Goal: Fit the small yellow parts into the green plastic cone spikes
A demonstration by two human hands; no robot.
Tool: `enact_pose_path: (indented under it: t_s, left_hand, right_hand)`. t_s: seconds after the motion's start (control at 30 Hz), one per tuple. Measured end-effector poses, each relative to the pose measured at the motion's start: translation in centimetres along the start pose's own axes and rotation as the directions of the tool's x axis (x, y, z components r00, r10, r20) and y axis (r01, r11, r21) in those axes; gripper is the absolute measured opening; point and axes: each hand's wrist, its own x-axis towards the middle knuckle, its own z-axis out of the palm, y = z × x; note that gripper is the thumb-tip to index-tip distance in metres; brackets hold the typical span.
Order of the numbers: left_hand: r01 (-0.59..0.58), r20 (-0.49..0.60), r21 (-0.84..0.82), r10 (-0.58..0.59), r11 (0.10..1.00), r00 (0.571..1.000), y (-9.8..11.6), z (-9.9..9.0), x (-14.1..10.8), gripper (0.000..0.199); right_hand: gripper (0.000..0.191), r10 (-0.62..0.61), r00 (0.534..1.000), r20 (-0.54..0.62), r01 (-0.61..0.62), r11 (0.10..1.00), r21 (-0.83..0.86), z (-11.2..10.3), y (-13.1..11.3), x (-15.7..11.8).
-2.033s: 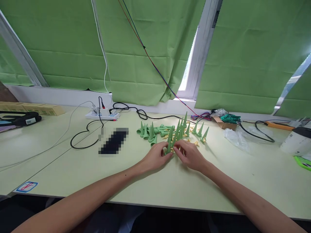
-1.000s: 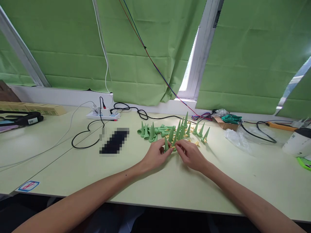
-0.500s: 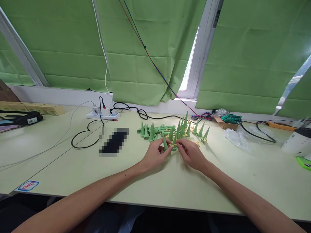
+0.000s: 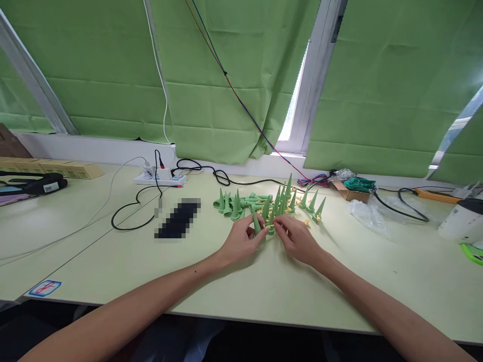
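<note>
Near the middle of the table, my left hand [image 4: 243, 236] is closed around a green plastic cone [image 4: 256, 221], whose tip points up. Close beside it, the fingertips of my right hand [image 4: 296, 236] pinch a small yellow piece [image 4: 270, 226] at the cone's side. Whether the piece touches the cone I cannot tell. Just beyond both hands stand several upright green cones [image 4: 289, 187], and green tubular parts [image 4: 260, 197] lie to their left. Small yellow pieces [image 4: 307, 222] are scattered among and right of the cones. A cone with a yellow piece at its base [image 4: 320, 208] stands at the right.
A pixelated dark object [image 4: 178, 218] lies left of my hands. Behind it are a white power strip [image 4: 160, 177] and black cables [image 4: 222, 177]. At the right are a cardboard box [image 4: 350, 192], clear plastic bags [image 4: 368, 213] and a white cup [image 4: 461, 221].
</note>
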Motion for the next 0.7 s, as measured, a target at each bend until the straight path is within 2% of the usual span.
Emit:
enact_pose_path:
  t_s: [0.7]
  left_hand:
    - [0.01,0.011,-0.027,-0.01,1.0,1.0,0.27,0.01,-0.09,0.026]
  right_hand:
    - [0.02,-0.062,0.996,0.057,0.061,0.998,0.033,0.03,0.2,0.02]
